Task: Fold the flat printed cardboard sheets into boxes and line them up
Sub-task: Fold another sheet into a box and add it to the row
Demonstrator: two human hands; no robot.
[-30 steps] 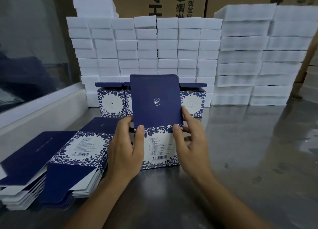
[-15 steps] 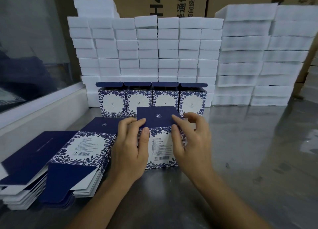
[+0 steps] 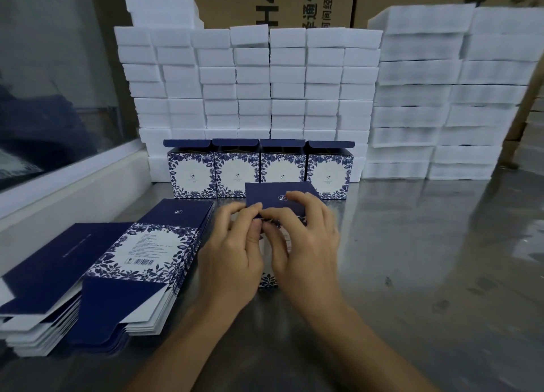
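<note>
Both hands, left (image 3: 232, 253) and right (image 3: 306, 244), pinch the navy lid flap (image 3: 273, 196) of a fifth blue-floral cardboard box (image 3: 268, 279).
Four finished boxes (image 3: 260, 174) stand lined up; I judge the thick stack of flat printed sheets (image 3: 141, 253) remains.

The brown carton (image 3: 250, 6) behind the white foam blocks bears a large "H4" and the Chinese characters "通信". The top flat sheet (image 3: 144, 247) carries a barcode; its fine print is unreadable.

One view only — a wide-angle head camera, looking forward and down across the steel table (image 3: 426, 244). Both forearms enter from 6 o'clock, close under the lens. Foam stacks (image 3: 265, 82) fill 12 o'clock, farther off; edges bow outward — no second view to share with.
</note>
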